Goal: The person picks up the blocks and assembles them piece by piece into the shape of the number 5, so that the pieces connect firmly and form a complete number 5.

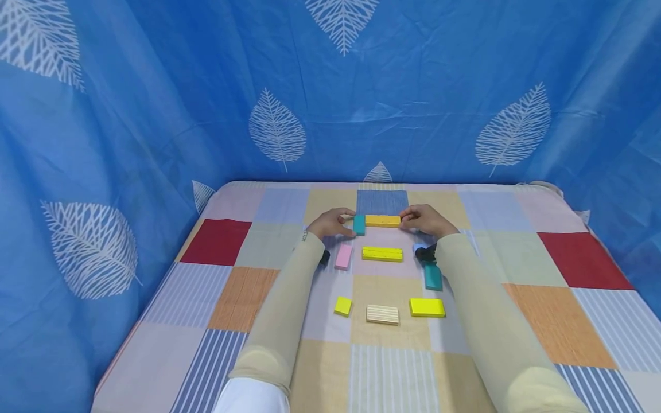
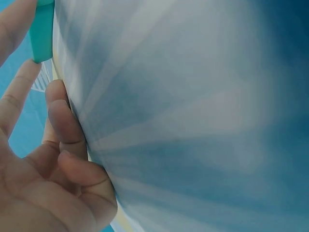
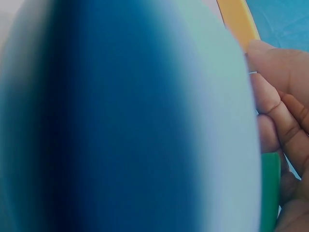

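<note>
At the far part of the table, my left hand [image 1: 333,222] pinches a teal block [image 1: 359,225] between thumb and a finger. In the left wrist view the same teal block [image 2: 42,31] shows at the upper left, fingertips at its end, the other fingers loosely bent. An orange-yellow block [image 1: 383,221] lies crosswise, its left end against the teal one. My right hand [image 1: 427,220] holds the right end of this orange-yellow block, fingers at the far corner and thumb at the near one. A fingertip meets the orange-yellow block [image 3: 240,21] in the right wrist view.
Nearer me lie a pink block [image 1: 343,256], a yellow block [image 1: 382,253], a teal block [image 1: 433,277], a small yellow block [image 1: 343,306], a striped wooden block [image 1: 383,314] and another yellow block [image 1: 427,307]. A blue piece [image 1: 417,248] is partly hidden by the right wrist. A curtain [image 1: 330,126] hangs behind.
</note>
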Demonstrator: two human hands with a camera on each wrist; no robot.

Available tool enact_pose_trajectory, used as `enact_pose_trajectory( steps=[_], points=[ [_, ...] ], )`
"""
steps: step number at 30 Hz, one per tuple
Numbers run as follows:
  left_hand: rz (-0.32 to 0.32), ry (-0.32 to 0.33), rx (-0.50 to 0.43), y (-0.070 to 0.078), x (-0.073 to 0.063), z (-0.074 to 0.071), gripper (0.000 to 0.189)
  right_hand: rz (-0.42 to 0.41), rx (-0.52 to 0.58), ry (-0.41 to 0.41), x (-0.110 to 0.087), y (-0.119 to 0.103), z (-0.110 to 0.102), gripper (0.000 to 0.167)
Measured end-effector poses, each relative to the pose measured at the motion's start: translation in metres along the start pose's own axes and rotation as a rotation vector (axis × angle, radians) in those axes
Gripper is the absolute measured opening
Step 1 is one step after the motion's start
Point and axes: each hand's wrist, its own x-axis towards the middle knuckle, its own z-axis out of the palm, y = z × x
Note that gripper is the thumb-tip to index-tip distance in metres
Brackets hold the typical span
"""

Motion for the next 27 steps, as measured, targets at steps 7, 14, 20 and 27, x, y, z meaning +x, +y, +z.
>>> enact_pose_trajectory(
  steps=[7, 14, 20, 27],
  points=[
    [0.005, -0.005, 0.008, 0.004, -0.001, -0.001, 0.069, -0.021, -0.011, -0.03, -0.003, -0.004, -0.007, 0.04],
    [-0.008, -0.004, 0.001, 0.003, -0.005, -0.001, 0.068, -0.033, 0.053, -0.089, -0.001, 0.003, -0.016, 0.051],
    [-0.051, 0.003, -0.017, 0.002, -0.008, 0.001, 0.068, -0.06, 0.194, -0.109, -0.012, 0.014, -0.03, 0.06],
    [-0.047, 0.012, -0.013, 0.002, -0.007, 0.003, 0.068, -0.044, 0.236, -0.083, -0.023, 0.029, -0.042, 0.06]
  ],
)
